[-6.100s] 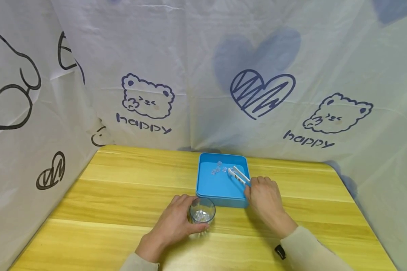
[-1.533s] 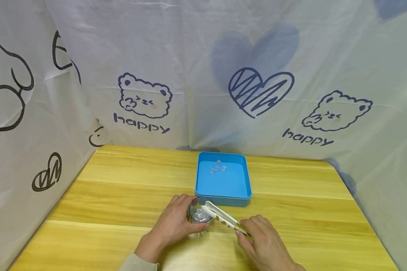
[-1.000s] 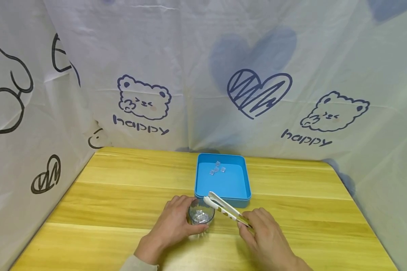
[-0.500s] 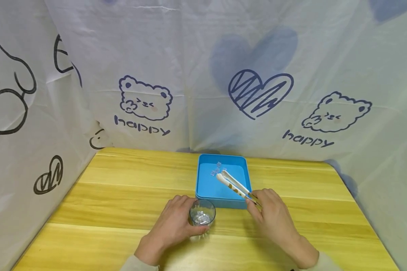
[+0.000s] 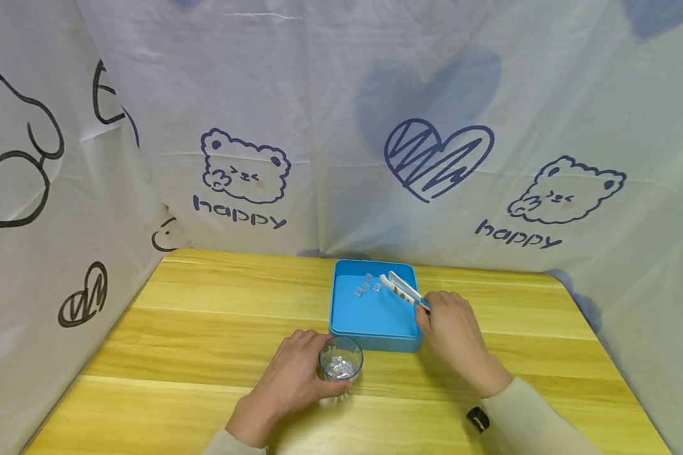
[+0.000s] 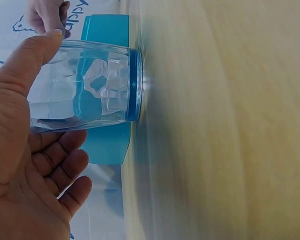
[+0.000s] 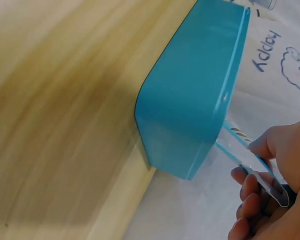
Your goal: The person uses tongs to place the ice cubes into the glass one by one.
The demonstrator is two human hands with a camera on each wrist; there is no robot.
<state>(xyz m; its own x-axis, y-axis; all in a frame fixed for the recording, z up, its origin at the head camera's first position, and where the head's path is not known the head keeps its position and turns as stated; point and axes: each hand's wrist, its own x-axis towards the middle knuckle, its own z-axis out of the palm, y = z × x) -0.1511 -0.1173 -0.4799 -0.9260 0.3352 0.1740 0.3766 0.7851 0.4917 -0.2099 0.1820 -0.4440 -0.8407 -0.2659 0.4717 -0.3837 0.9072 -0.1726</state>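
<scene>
My left hand [image 5: 294, 373] curls its thumb and fingers round a clear drinking glass [image 6: 65, 85] that stands upright on the table. Several clear ice-like cubes [image 5: 339, 367] lie at the bottom of the glass. My right hand [image 5: 452, 328] holds white tongs [image 5: 401, 287] with brown spots, thumb on one arm and fingers on the other. The tongs' tips are parted and hang over the inside of a square blue box [image 5: 370, 319], just right of a few more clear cubes [image 5: 367, 287] on its floor. In the right wrist view the box wall hides the tips.
The box stands near the back of the wood-grain table [image 5: 216, 303], just behind the glass. Patterned white cloth [image 5: 341, 126] rises behind and along the sides. A black object [image 5: 478, 418] shows by the right sleeve.
The right hand has carried the tongs from over the glass back and right, to over the box. The left hand and the glass have stayed put.
</scene>
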